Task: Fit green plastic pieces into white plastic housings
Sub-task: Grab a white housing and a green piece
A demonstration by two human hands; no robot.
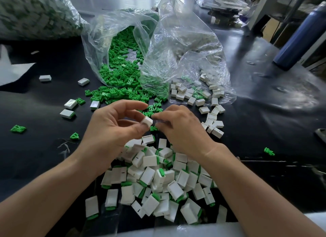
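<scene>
White housing (147, 121) pinched by left hand (112, 125), right hand (180, 129) just beside.

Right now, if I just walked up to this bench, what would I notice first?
Bright green pieces spill out of a clear bag at the middle of the dark table. Nearer the person lies a heap of white housings, many with a green end showing. Above the heap, the left hand pinches a single housing, with the right hand right beside it.
</scene>
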